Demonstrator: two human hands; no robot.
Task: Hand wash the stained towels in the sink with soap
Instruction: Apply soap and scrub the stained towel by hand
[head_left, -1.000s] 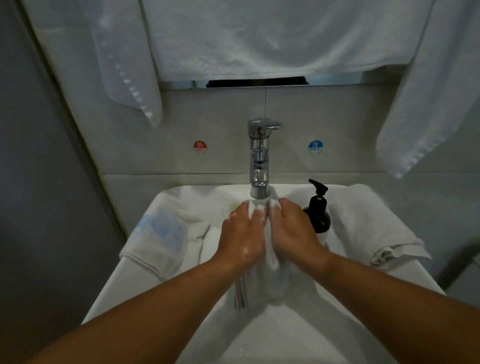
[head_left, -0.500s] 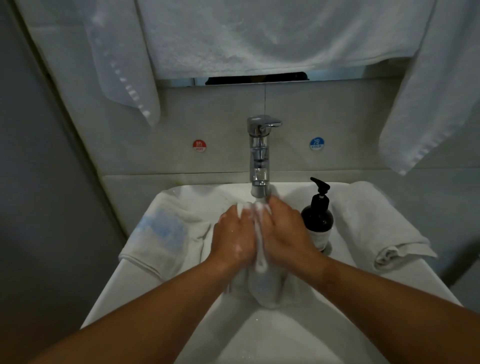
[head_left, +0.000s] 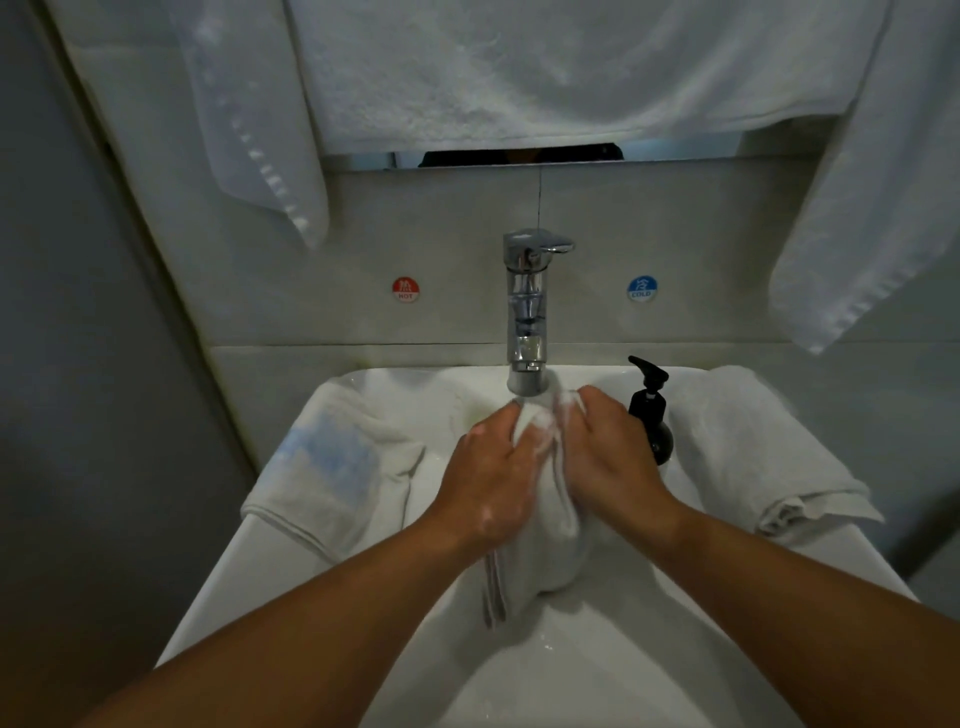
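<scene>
A wet white towel (head_left: 553, 551) hangs bunched over the white sink (head_left: 597, 670), just under the chrome tap (head_left: 527, 317). My left hand (head_left: 488, 478) grips its left side and my right hand (head_left: 605, 457) grips its right side, the two pressed close with soapy cloth squeezed between them. Suds show on my left hand and on the cloth at my fingertips. A black soap pump bottle (head_left: 652, 410) stands right behind my right hand. A towel with a blue stain (head_left: 327, 467) lies on the sink's left rim.
A folded white towel (head_left: 748, 452) lies on the sink's right rim. White towels hang above: one across the top (head_left: 545, 73), one at the left (head_left: 254, 119), one at the right (head_left: 878, 187). Hot (head_left: 405, 289) and cold (head_left: 642, 288) stickers flank the tap. A grey wall (head_left: 78, 364) closes the left.
My hands have shifted slightly along the towel against each other in a rubbing motion. The towel's hanging end dropped lower and longer than half a second ago.
</scene>
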